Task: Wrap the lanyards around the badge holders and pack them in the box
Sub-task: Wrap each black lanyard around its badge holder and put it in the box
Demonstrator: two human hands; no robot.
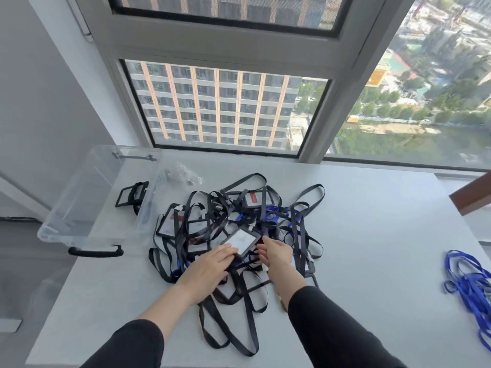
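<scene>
We have both hands on the tangled pile of black lanyards [231, 216] in the middle of the white worktop [372, 235]. On top of the pile, at its near side, lies a grey badge holder [240, 241], tilted with one corner toward us. Our left hand [210, 269] lies flat with its fingers straight, its grip open, the fingertips touching the holder's left corner. Our right hand [276, 254] reaches the holder's right edge with its fingers a little bent; we cannot tell whether that grip has closed on it.

Left of the pile and slightly beyond it, the clear box [79, 205] sits at the worktop's left edge, with one wrapped badge holder [132, 193] inside against the wall nearest the pile. Just behind the pile lies a small clear bag [182, 173]. Well to the right of the pile, a heap of blue lanyards [467, 285] sits at the worktop's right edge. Bare worktop runs between the pile and that heap. More lies in front of the pile toward the near edge, crossed by a few loose black loops.
</scene>
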